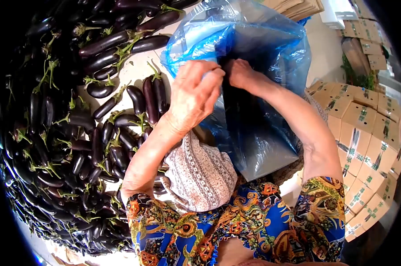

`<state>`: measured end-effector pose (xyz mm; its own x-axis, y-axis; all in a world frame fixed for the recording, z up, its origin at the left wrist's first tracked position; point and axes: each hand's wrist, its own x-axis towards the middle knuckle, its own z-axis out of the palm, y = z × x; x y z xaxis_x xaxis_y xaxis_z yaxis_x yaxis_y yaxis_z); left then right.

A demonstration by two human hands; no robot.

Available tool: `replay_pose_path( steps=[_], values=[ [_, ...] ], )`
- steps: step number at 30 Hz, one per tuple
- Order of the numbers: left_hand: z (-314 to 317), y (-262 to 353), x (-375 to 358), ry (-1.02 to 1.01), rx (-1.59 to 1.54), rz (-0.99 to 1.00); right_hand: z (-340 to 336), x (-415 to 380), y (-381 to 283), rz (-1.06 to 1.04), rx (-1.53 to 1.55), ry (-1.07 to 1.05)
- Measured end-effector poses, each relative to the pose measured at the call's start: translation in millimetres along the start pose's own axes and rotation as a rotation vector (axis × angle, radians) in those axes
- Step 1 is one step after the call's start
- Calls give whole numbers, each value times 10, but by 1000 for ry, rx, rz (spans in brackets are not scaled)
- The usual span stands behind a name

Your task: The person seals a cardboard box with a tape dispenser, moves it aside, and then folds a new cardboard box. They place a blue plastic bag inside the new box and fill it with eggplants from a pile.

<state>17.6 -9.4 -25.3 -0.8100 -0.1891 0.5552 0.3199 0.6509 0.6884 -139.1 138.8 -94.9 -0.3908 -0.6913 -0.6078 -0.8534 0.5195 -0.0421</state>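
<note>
A large blue translucent plastic bag [280, 57] is spread open in front of me, lining what looks like a box. My left hand [196, 93] is closed, its fingers pinching the bag's near-left edge. Close beside it, my right hand [242, 75] reaches over the bag's opening with curled fingers against the plastic; its fingertips are partly hidden. Dark purple eggplants [150, 99] with green stems lie just left of the bag.
A big heap of eggplants [80, 146] covers the left side. Stacked printed cardboard boxes [360, 133] stand at the right. Flat cardboard pieces [298, 8] lie beyond the bag. Patterned cloth [202, 173] covers my knee, near the bag.
</note>
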Motion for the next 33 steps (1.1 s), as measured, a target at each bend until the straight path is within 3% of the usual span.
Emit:
replay_pose_path(
  steps=[2,3,6,8,9,11,14,15,18,19,22,25,26,27,28,29,33],
  values=[
    [97,-16,-17,-92,3,23,149,179,332,-57,-70,-97],
    [114,8,-27,-161,14,6,154,161,399,-152,-12,98],
    [202,67,-23,-279,177,203,56,187,618,-275,276,-108],
    [301,144,-4,-401,211,372,201,167,702,-358,216,20],
    [367,162,-3,-516,175,389,125,123,668,-299,171,-61],
    [433,193,31,-804,154,369,722,813,757,-85,38,-300],
    [460,265,159,-966,368,321,891,384,1086,-144,1152,-11],
    [480,275,155,-1023,411,306,34,331,489,-92,229,-285],
    [496,243,252,-1191,370,291,-413,115,231,-120,41,-286],
    [525,264,235,-1208,386,301,-374,90,235,-86,112,-383],
    [532,206,350,-1259,392,267,-348,4,326,-100,382,-235],
    [525,190,354,-1272,378,201,-372,-133,438,-155,479,-318],
    [563,237,355,-1371,405,181,-343,-229,469,-170,546,-341],
    [598,272,386,-1471,431,155,-312,-297,479,-219,467,-190],
    [594,279,414,-1569,467,122,-325,-296,462,-167,470,-203],
    [586,250,378,-1504,462,173,-355,-260,431,-117,472,-215],
    [616,276,371,-1567,450,169,-354,-173,249,72,346,-209]
  ],
)
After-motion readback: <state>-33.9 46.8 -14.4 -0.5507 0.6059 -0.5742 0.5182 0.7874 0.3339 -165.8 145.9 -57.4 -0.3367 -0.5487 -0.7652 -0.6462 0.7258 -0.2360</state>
